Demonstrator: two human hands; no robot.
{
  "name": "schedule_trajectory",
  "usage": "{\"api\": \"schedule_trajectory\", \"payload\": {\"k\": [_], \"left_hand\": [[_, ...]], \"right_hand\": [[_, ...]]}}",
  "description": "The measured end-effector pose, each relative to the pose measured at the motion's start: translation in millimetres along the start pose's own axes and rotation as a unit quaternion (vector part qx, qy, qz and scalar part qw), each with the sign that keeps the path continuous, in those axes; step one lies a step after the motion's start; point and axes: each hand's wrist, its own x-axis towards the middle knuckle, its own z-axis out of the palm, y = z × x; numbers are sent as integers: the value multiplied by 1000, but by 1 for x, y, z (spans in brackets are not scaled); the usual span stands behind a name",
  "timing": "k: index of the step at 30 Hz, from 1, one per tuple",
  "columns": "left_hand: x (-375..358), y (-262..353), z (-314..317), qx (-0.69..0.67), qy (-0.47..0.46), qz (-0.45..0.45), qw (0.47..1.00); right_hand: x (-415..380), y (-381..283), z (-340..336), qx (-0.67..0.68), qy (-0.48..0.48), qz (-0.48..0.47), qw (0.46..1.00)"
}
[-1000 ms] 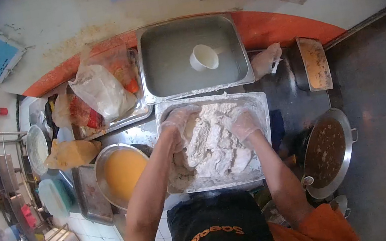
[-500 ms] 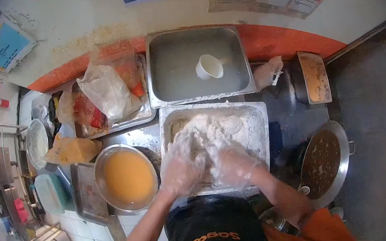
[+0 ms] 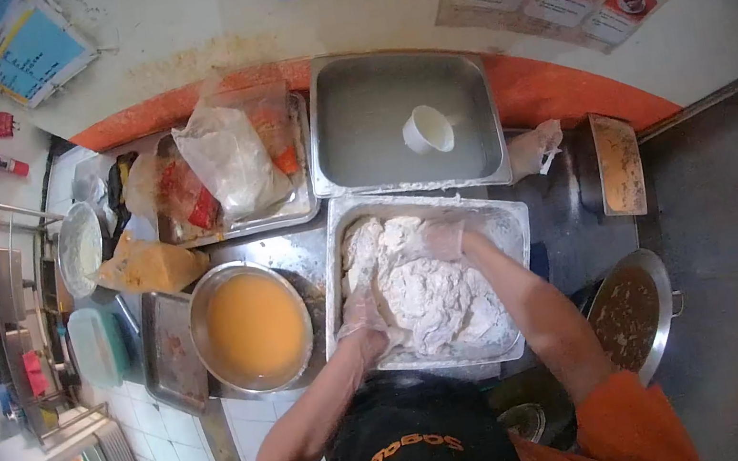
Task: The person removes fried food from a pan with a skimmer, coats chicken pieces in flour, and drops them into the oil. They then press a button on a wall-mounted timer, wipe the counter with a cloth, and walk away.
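Under both our gloved hands sits the flour tray (image 3: 512, 217), heaped with floured pieces (image 3: 438, 301). Our left hand (image 3: 366, 320) grasps the heap at its near corner; our right hand (image 3: 433, 240) presses flat on the far side. Left of them stands the batter bowl (image 3: 251, 326).

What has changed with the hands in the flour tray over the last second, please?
Half a second ago both gloved hands were together at the tray's near edge. Now the right hand has reached to the far side of the floured pile, while the left hand stays near. The flour tray and batter bowl are unmoved.
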Motion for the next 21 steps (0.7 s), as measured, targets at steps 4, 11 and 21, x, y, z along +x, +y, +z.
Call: {"api": "schedule_trajectory", "payload": {"k": [4,11,21], "left_hand": [[8,4,-1,-4,-14,20,1000],[19,-1,-17,120,-35,70,990],[-102,37,-24,270,-158,222,923]], "right_hand": [[14,3,42,-114,122,-4,986],[-96,-117,-13,84,255,220,938],[-183,-97,-9,499,481,53,719]]}}
